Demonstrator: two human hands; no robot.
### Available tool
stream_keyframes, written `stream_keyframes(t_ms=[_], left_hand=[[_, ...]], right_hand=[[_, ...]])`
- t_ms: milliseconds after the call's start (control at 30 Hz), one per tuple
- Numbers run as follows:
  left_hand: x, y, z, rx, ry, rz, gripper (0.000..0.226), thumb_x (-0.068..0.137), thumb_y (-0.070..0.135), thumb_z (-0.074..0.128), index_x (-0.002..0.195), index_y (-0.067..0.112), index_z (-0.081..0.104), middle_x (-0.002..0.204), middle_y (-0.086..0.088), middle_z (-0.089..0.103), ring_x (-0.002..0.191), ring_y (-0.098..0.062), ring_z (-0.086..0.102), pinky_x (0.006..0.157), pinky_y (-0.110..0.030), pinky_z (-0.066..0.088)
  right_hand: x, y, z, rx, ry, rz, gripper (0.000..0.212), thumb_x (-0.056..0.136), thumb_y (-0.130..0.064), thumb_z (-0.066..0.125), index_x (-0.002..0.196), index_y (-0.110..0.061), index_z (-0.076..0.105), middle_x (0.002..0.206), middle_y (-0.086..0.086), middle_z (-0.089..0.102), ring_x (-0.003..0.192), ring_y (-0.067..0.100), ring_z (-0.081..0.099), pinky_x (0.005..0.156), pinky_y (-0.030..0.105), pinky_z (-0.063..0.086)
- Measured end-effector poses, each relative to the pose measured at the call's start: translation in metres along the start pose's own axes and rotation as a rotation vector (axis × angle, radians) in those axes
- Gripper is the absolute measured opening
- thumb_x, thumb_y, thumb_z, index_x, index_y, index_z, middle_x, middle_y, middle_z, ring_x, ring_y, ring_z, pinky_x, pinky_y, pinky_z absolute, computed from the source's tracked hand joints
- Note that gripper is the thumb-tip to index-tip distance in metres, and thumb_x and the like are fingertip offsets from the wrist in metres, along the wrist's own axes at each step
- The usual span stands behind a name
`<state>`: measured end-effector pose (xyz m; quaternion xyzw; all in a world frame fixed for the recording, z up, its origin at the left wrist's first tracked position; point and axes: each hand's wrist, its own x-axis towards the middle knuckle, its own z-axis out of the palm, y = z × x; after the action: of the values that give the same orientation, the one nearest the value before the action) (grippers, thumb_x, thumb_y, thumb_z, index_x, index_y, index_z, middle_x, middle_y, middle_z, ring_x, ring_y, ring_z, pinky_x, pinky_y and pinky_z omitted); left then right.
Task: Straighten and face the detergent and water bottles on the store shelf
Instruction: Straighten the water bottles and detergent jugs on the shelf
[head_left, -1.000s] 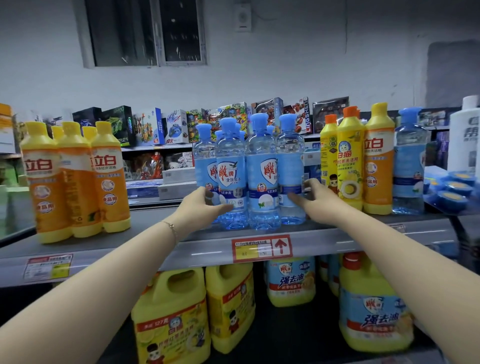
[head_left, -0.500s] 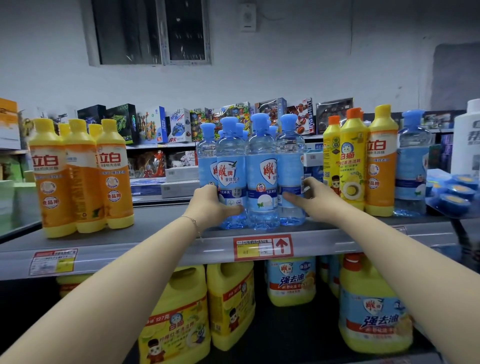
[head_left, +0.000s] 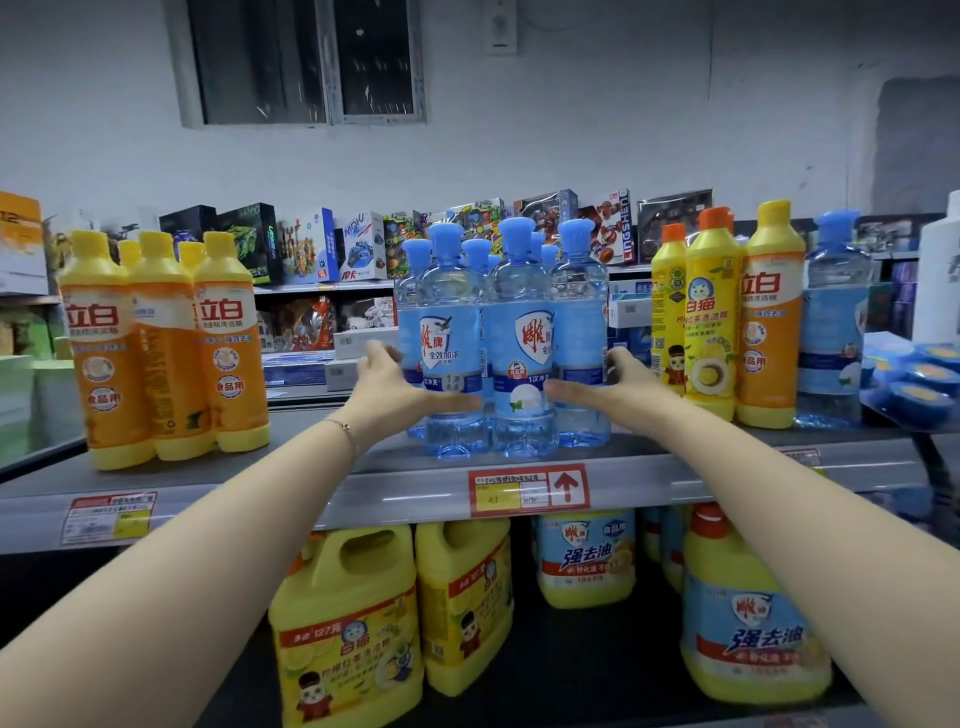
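Clear blue-capped bottles (head_left: 498, 343) bracketed between open left hand (head_left: 395, 389) and right hand (head_left: 618, 384), fingertips seemingly touching.

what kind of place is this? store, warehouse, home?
Most likely a small retail store. Metal shelf carries a red-and-yellow price tag on its front edge, stocked with multiples of the same blue-capped bottles and yellow detergent bottles; boxed toys on shelves behind.
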<state>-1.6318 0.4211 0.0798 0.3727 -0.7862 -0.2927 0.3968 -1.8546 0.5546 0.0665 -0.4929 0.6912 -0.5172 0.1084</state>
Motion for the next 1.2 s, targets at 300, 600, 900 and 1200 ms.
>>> stream_keyframes(t_ms=[300,600,900,1200], left_hand=[[0.014,-0.004,0.010,-0.449,-0.324,-0.125,0.133,0.030,0.033,0.096,0.137,0.032,0.017,0.122,0.004,0.058,0.116,-0.018,0.054,0.115,-0.050,0.025],[0.021,-0.002,0.027,-0.517,-0.465,-0.042,0.121,0.044,0.021,0.095,0.142,0.024,0.023,0.128,-0.010,0.060,0.115,-0.025,0.062,0.102,-0.049,0.046],[0.024,-0.007,0.033,-0.494,-0.359,0.006,0.094,0.066,0.011,0.085,0.138,0.019,0.025,0.121,-0.007,0.062,0.106,-0.020,0.065,0.087,-0.037,0.056],[0.006,0.001,0.031,-0.267,-0.068,0.153,0.058,0.069,0.028,0.083,0.115,0.016,0.049,0.100,0.009,0.064,0.088,-0.004,0.062,0.068,-0.017,0.053]], right_hand=[[0.026,-0.002,0.004,0.508,-0.242,0.020,0.087,0.057,-0.048,0.086,0.131,-0.020,0.048,0.119,0.006,0.068,0.104,0.024,0.068,0.088,0.046,0.055],[0.028,0.004,0.007,0.573,-0.228,-0.016,0.060,0.068,-0.036,0.077,0.122,-0.018,0.058,0.112,0.006,0.072,0.100,0.023,0.070,0.077,0.040,0.057],[0.029,0.008,0.011,0.505,-0.148,-0.098,0.079,0.060,-0.048,0.083,0.127,-0.017,0.055,0.113,0.004,0.071,0.103,0.020,0.069,0.094,0.047,0.053],[0.024,0.003,0.013,0.505,-0.068,-0.121,0.091,0.053,-0.049,0.084,0.129,-0.013,0.047,0.118,0.008,0.067,0.104,0.024,0.067,0.094,0.047,0.053]])
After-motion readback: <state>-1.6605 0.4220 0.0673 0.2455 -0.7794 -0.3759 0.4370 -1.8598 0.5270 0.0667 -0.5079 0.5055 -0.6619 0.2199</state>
